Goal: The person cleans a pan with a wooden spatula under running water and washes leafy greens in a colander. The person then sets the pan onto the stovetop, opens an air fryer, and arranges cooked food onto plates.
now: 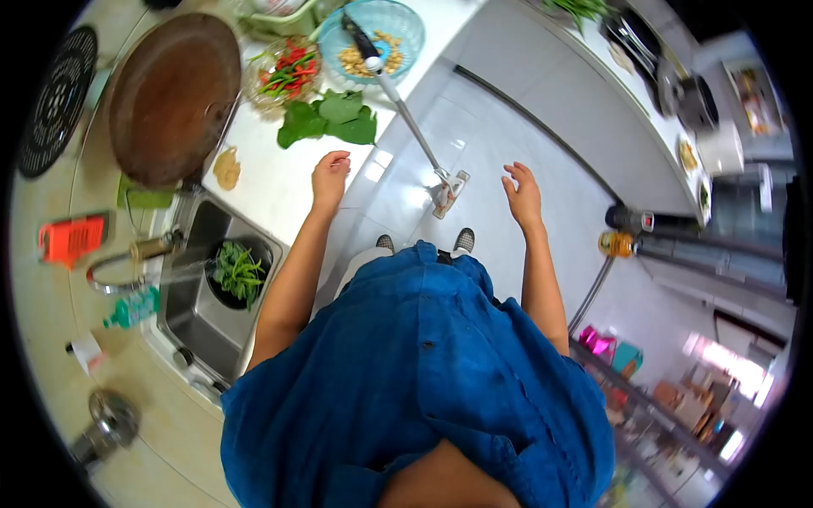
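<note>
My left hand (331, 180) hovers by the edge of the white counter (269, 182), just below some large green leaves (329, 118); its fingers are loosely curled but apart, with nothing in them. Over the floor, my right hand (523, 193) hangs with fingers spread a little and empty. Between the hands a mop (415, 131) leans against the counter, its handle top over a blue basket (406, 24) of pale pieces. Beside the leaves is a clear bowl of red and green chillies (292, 72).
A sink (199, 317) at the left holds a dark bowl of greens (237, 273) under running water. A big brown pan (175, 100) stands behind it. Another counter (584, 68) with dishes runs along the right. A bottle with an orange label (616, 245) stands at the right.
</note>
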The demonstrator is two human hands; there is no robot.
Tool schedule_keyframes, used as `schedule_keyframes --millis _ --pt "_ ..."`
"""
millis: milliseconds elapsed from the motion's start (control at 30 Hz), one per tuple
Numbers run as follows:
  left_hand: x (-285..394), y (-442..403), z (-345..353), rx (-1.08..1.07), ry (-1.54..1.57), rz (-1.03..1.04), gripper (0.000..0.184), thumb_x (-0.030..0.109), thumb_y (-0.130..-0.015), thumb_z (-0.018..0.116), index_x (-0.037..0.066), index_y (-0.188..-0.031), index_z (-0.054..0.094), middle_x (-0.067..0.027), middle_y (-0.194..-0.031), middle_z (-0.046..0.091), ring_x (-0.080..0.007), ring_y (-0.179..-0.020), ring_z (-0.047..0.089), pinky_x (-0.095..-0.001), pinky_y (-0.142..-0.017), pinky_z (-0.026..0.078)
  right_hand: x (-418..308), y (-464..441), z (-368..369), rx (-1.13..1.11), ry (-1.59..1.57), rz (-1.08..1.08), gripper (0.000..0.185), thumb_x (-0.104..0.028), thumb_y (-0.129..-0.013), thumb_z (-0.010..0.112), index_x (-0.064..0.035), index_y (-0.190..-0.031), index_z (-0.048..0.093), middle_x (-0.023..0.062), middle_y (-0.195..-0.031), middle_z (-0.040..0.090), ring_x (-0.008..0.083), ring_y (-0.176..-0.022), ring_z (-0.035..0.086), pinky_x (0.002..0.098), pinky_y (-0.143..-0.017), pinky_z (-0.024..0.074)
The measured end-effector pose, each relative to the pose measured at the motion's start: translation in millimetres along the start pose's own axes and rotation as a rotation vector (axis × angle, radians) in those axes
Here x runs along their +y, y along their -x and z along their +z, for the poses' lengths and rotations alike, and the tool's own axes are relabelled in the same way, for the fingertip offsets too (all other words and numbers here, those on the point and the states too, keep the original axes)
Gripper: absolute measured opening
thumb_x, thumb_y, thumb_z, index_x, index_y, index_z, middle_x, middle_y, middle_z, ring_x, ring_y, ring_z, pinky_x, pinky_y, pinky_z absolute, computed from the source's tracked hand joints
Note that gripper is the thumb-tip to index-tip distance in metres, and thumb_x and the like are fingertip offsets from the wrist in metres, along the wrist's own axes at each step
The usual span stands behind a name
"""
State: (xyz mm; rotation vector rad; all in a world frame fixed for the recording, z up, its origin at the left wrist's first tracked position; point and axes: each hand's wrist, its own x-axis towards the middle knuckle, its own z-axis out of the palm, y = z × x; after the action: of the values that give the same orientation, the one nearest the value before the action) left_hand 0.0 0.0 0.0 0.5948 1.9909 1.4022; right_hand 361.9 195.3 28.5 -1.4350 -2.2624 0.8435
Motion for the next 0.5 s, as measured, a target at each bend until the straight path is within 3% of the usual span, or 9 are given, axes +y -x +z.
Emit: schedule_keyframes --millis 67,100,167,233,367,500 --pt "-21 17 -8 0.139 -0.08 0.1 0.019 0.004 -0.086 0.059 0.002 -0.104 0.064 -0.004 -0.089 0.063 -0.0118 -0.076 0.059 -0.0245 -0.071 0.049 5 -19 14 -0.062 -0.023 -0.108 0.028 -0.019 -0.088 0.06 -0.0075 -0.114 0.063 0.0177 -0.131 0.051 0.0318 -0.114 0.055 0.0396 -0.095 0.0449" --pt "-24 0 31 0.153 -0.031 0.112 0.019 0.005 -0.086 0.058 0.003 -0.103 0.064 -0.004 -0.088 0.062 -0.0115 -0.075 0.059 -0.0246 -0.071 0.048 15 -49 -13 -0.053 0.035 -0.131 0.028 -0.018 -0.088 0.06 -0.0075 -0.114 0.063 0.0175 -0.131 0.051 0.0317 -0.112 0.056 0.0394 -0.094 0.0454" --pt "-25 31 25 0.273 -0.111 0.085 0.018 0.005 -0.086 0.057 0.004 -0.102 0.065 -0.0045 -0.088 0.062 -0.011 -0.075 0.059 -0.0244 -0.07 0.048 11 -63 -3 -0.162 0.01 -0.199 0.028 -0.018 -0.088 0.06 -0.0074 -0.114 0.063 0.0172 -0.131 0.051 0.0314 -0.107 0.059 0.039 -0.091 0.0466" --pt "-37 58 29 0.455 -0.118 0.052 0.016 0.006 -0.084 0.059 0.005 -0.098 0.066 -0.0096 -0.089 0.064 -0.0178 -0.075 0.062 -0.0287 -0.07 0.049 10 -84 4 -0.273 0.016 -0.328 0.028 -0.017 -0.088 0.06 -0.0074 -0.114 0.063 0.0169 -0.131 0.051 0.0307 -0.103 0.06 0.0385 -0.09 0.0473" --pt "-72 136 62 0.746 0.05 -0.191 0.015 0.005 -0.082 0.058 0.005 -0.095 0.067 -0.0121 -0.083 0.066 -0.0217 -0.073 0.063 -0.0318 -0.068 0.05 20 -123 6 -0.54 0.086 -0.568 0.028 -0.016 -0.089 0.059 -0.0076 -0.115 0.063 0.0159 -0.131 0.051 0.0293 -0.101 0.061 0.0375 -0.088 0.0479" --pt "-103 248 117 1.01 0.276 -0.311 0.013 0.009 -0.082 0.061 0.006 -0.093 0.067 -0.0072 -0.075 0.065 -0.0157 -0.066 0.061 -0.0281 -0.062 0.048 42 -147 29 -0.773 0.153 -0.686 0.027 -0.016 -0.089 0.061 -0.0092 -0.115 0.063 0.0142 -0.13 0.053 0.0269 -0.1 0.06 0.0343 -0.083 0.049"
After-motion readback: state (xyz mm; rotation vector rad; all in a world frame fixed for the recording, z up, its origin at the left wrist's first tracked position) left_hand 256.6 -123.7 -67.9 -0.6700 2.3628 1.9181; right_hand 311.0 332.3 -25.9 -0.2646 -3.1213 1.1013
